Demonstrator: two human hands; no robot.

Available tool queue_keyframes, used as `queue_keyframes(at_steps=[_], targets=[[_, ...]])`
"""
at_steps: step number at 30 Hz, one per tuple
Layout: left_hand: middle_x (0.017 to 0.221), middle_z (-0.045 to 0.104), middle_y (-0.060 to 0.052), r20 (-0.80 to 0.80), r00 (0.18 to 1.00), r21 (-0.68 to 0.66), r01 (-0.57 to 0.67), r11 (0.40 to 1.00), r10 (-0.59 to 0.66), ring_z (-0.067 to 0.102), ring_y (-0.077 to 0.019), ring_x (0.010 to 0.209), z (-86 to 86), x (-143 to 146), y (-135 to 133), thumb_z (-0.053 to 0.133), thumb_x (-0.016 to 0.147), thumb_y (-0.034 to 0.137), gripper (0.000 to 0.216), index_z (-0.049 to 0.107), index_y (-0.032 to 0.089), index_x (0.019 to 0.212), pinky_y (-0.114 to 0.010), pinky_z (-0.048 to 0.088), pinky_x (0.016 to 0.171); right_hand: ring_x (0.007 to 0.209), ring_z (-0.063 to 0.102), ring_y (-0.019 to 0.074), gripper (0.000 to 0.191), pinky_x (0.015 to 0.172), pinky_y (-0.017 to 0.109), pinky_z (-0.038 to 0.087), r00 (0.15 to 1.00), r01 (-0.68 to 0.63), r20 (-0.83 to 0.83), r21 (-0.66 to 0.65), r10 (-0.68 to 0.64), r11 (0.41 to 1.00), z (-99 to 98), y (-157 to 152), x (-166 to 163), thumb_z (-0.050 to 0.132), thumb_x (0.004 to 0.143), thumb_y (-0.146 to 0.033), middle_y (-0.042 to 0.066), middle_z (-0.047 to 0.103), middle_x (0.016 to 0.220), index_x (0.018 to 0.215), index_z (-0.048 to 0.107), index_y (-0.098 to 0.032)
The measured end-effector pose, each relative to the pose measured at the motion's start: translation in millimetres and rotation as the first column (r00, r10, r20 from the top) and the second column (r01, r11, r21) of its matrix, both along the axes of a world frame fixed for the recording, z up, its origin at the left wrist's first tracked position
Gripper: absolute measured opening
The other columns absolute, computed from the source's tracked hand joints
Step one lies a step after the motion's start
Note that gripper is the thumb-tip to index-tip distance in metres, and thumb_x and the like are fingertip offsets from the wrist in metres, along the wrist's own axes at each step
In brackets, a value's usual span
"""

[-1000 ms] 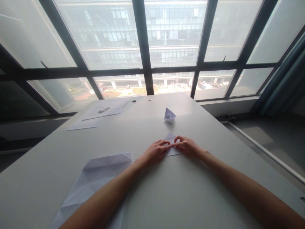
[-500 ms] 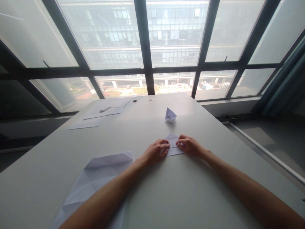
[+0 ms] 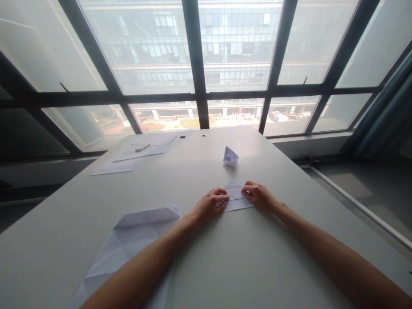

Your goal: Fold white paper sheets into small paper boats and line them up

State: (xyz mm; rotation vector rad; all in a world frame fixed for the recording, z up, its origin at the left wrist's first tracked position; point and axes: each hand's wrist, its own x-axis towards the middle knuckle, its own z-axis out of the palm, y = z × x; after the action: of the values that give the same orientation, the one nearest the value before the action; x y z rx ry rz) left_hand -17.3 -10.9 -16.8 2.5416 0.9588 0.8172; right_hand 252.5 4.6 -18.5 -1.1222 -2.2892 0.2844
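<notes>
A small folded sheet of white paper [image 3: 236, 195] lies on the table, with a pointed top and a straight band along its near edge. My left hand [image 3: 210, 203] rests at its left side, fingers curled and pressed onto the paper. At the right edge, my right hand [image 3: 259, 195] pinches the paper between thumb and fingers. Just beyond the two hands stands a folded paper boat [image 3: 231, 157]. A large creased sheet of paper [image 3: 128, 240] lies to the left, partly hidden under my left forearm.
Flat paper sheets [image 3: 112, 166] lie at the table's far left, with a small white pen-like object [image 3: 143, 148] on top. Two round holes sit near the far edge of the white table [image 3: 289, 253]. Large windows [image 3: 238, 47] rise behind it.
My right hand has shifted slightly right, toward the paper's outer edge, so more of the folded paper shows. My left hand has stayed almost still.
</notes>
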Motion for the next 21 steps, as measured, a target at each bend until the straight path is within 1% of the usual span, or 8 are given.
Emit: queue_keyframes(at_steps=[6, 10, 13, 17, 21], targets=[[0.124, 0.065, -0.009, -0.039, 0.999, 0.007, 0.015, 1.0, -0.015, 0.06, -0.0248, 0.114, 1.6, -0.5, 0.1, 0.058, 0.092, 0.021, 0.024, 0.074, 0.025, 0.11, -0.039, 0.05, 0.101, 0.067, 0.059, 0.0132, 0.018, 0.066, 0.026, 0.044, 0.999, -0.035, 0.019, -0.015, 0.035, 0.999, 0.1, 0.0, 2.8, 0.057, 0.093, -0.025, 0.005, 0.067, 0.094, 0.098, 0.074, -0.023], [0.123, 0.066, -0.009, -0.062, 0.998, 0.012, 0.022, 1.0, -0.021, 0.059, -0.0262, 0.117, 4.8, -0.7, -1.0, 0.062, 0.092, 0.026, 0.022, 0.074, 0.026, 0.11, -0.04, 0.049, 0.103, 0.069, 0.061, 0.0139, 0.02, 0.069, 0.027, 0.045, 0.998, -0.047, 0.041, -0.017, 0.048, 0.999, -0.5, 0.2, 3.6, 0.057, 0.094, -0.028, 0.005, 0.067, 0.1, 0.101, 0.075, -0.025], [0.123, 0.066, -0.008, -0.079, 0.997, 0.01, 0.021, 1.0, -0.02, 0.059, -0.0261, 0.117, 6.2, -0.9, -1.2, 0.064, 0.091, 0.028, 0.023, 0.073, 0.026, 0.113, -0.039, 0.049, 0.103, 0.073, 0.062, 0.0147, 0.02, 0.071, 0.027, 0.046, 0.998, -0.042, 0.054, -0.013, 0.043, 0.999, -0.6, -0.5, 3.5, 0.057, 0.094, -0.03, 0.005, 0.067, 0.105, 0.104, 0.075, -0.026], [0.122, 0.066, -0.008, -0.079, 0.997, 0.0, 0.025, 1.0, -0.025, 0.059, -0.0253, 0.115, 6.6, -1.4, -0.1, 0.065, 0.092, 0.029, 0.022, 0.074, 0.025, 0.111, -0.038, 0.048, 0.103, 0.078, 0.064, 0.0164, 0.021, 0.075, 0.029, 0.048, 0.997, -0.036, 0.065, -0.015, 0.037, 0.999, 1.0, -2.6, 3.7, 0.058, 0.094, -0.031, 0.005, 0.067, 0.11, 0.106, 0.074, -0.027], [0.123, 0.066, -0.008, -0.081, 0.996, -0.008, 0.023, 1.0, -0.024, 0.058, -0.0253, 0.116, 7.6, -1.4, -0.3, 0.067, 0.091, 0.031, 0.025, 0.072, 0.025, 0.115, -0.037, 0.047, 0.103, 0.086, 0.066, 0.0189, 0.025, 0.081, 0.032, 0.049, 0.992, -0.085, 0.094, -0.029, 0.087, 0.996, 4.6, -5.3, 4.1, 0.063, 0.092, -0.034, 0.005, 0.065, 0.12, 0.114, 0.072, -0.029]])
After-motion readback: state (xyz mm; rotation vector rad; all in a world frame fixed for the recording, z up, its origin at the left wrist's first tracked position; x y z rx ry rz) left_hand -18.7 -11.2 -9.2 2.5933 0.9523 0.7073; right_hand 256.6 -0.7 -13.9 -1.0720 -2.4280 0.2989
